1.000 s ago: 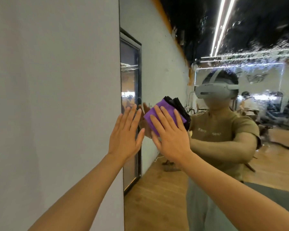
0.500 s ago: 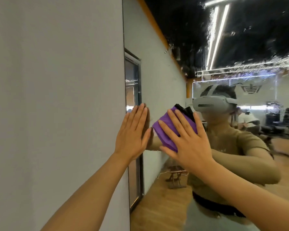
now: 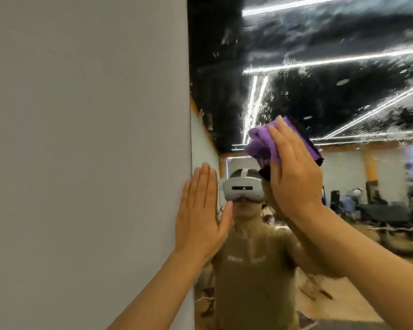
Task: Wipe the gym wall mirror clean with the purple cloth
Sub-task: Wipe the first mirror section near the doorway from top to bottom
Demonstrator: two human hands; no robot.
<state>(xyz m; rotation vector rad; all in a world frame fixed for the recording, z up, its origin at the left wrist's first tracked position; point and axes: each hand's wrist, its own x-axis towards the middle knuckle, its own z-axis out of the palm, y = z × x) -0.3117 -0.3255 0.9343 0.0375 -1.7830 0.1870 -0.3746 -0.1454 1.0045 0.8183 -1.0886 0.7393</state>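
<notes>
The wall mirror (image 3: 320,67) fills the right half of the view, and its upper part is speckled with droplets and streaks. My right hand (image 3: 293,172) presses the folded purple cloth (image 3: 260,144) flat against the glass with straight fingers, above the reflected headset. My left hand (image 3: 200,215) lies flat with straight fingers at the mirror's left edge, where the glass meets the wall. Most of the cloth is hidden under my right palm.
A plain grey wall (image 3: 86,139) takes up the left half, ending at the mirror's edge. The mirror shows a person in a headset, a wooden floor and gym equipment far behind.
My right hand has slid the cloth up and to the right across the glass. The view has tilted upward, and my left hand stays flat at the mirror's edge.
</notes>
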